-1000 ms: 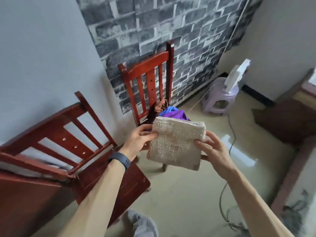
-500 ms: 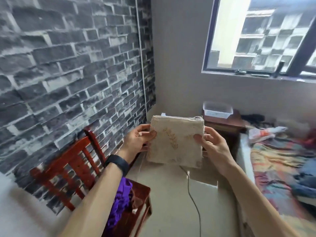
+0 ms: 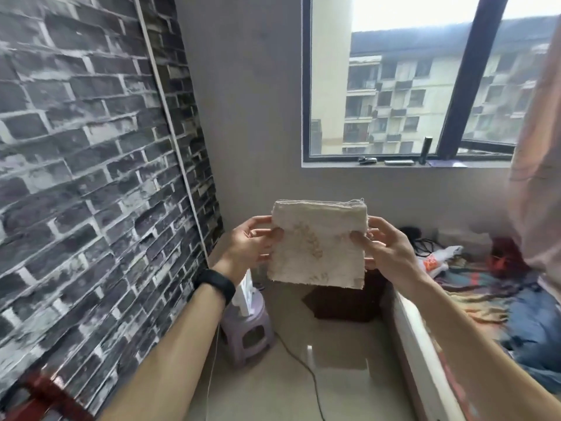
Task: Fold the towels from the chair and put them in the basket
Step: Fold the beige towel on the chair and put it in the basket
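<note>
- Grey brick-pattern wall (image 3: 85, 153) fills my left side.
- Window (image 3: 394, 86) ahead of me; a dark upright bottle (image 3: 425, 150) stands on its sill.
- Lilac stool (image 3: 247, 335) on the floor at the wall's foot.
- Cable (image 3: 315, 387) trails across the floor.
- Dark cabinet (image 3: 346, 302) beside the bed's near corner.
- Bed (image 3: 485, 293) on my right, striped blanket over it.
- Pale pink curtain (image 3: 537, 177) hangs far right.

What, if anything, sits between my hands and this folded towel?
Nothing: the left hand and right hand both pinch the folded towel by its side edges. The basket is not in view.
</note>
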Available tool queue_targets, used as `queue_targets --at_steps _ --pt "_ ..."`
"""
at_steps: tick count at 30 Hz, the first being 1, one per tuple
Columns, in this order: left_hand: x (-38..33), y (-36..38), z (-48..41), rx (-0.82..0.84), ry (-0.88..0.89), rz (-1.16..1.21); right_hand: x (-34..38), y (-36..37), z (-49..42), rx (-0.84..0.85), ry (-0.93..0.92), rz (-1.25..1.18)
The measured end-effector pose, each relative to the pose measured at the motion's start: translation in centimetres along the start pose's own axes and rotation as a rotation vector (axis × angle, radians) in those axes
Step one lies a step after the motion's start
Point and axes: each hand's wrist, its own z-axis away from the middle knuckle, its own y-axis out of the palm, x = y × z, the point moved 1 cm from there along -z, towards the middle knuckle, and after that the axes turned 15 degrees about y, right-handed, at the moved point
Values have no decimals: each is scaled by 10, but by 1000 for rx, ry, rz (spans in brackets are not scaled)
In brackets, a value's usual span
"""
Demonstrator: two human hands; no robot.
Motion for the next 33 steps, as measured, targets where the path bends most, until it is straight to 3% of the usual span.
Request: queue_targets --at_steps 13,23,33 --pt "89 98 -223 156 -22 33 -15 -94 -203 -171 21 -37" --pt "176 194 -407 80 -132 62 -27 -193 -420 -136 101 -18" --pt "310 209 -529 16 -333 52 -104 -211 -587 -72 348 -17"
